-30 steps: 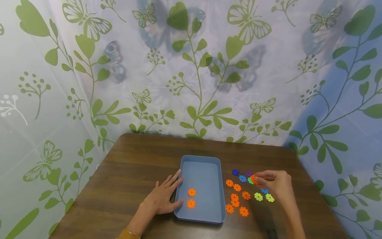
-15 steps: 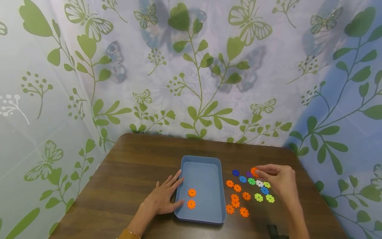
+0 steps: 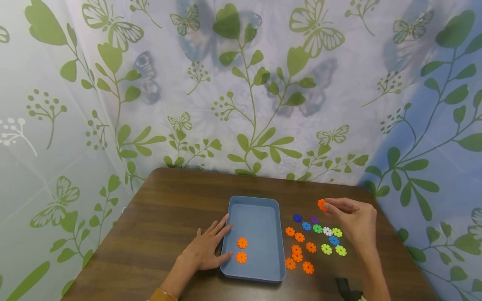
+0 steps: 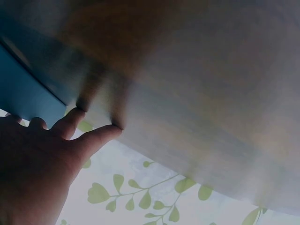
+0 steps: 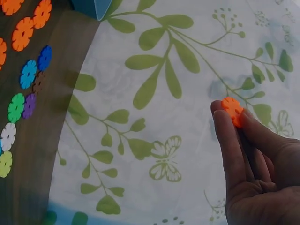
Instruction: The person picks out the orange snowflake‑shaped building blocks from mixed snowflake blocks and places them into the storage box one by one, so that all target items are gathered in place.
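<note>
Between its thumb and fingers my right hand pinches an orange notched plastic disc, raised above the far end of the scattered discs. My left hand lies with fingers spread at the left side of a blue-grey tray, its thumb and fingertips on the rim. Inside the tray, near its left wall, are two orange discs, one behind the other. In the left wrist view the left hand shows extended fingers by the blue tray wall.
Right of the tray lie several orange discs, plus green, white, purple, brown, blue and yellow-green ones. A dark object is beside the right forearm. A patterned curtain hangs behind the brown table.
My right hand has lifted the orange disc up and away from the other discs, uncovering the white and a yellow-green one. My left hand and the tray stay in place.
</note>
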A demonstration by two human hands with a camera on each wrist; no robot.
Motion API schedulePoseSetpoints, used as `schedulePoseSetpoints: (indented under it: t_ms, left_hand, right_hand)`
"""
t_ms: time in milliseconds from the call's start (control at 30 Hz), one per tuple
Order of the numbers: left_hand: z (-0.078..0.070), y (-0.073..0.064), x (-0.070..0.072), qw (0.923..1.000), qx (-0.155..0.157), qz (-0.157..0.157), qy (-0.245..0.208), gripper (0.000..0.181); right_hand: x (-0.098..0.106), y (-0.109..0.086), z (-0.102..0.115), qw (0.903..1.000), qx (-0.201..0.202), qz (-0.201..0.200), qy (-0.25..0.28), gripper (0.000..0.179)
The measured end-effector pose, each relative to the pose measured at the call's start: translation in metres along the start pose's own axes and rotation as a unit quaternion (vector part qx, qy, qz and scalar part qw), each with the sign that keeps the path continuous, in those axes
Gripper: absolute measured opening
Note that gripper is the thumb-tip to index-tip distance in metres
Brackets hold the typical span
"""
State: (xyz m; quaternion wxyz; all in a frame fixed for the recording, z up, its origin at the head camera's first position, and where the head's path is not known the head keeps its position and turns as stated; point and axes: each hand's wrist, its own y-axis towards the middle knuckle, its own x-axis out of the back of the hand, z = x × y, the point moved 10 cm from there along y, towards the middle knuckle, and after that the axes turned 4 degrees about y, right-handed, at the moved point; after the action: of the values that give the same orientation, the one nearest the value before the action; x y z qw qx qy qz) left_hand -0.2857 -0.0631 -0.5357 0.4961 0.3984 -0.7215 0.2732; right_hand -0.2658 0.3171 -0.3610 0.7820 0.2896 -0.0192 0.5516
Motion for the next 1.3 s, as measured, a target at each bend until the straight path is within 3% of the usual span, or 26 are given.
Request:
schedulePoseSetpoints:
  t_ms: [367,767,1300]
  left_hand:
    - [0.001,-0.001,0.001,1.0,0.0,-0.002,-0.003,0.085]
    - [0.002,-0.002,0.0,1.0,0.002,-0.005,0.0,0.085]
    - [0.001,0.0,0.001,1.0,0.002,0.001,0.002,0.085]
  right_hand:
    - [-0.014,0.013,0.024,0.9975,0.044,-0.017,0.054,0.014]
    - [-0.041,0.026,0.043,0.9947,0.071,0.01,0.073,0.012]
    - [-0.093,0.035,0.029,0.9951,0.024,0.08,0.053,0.016]
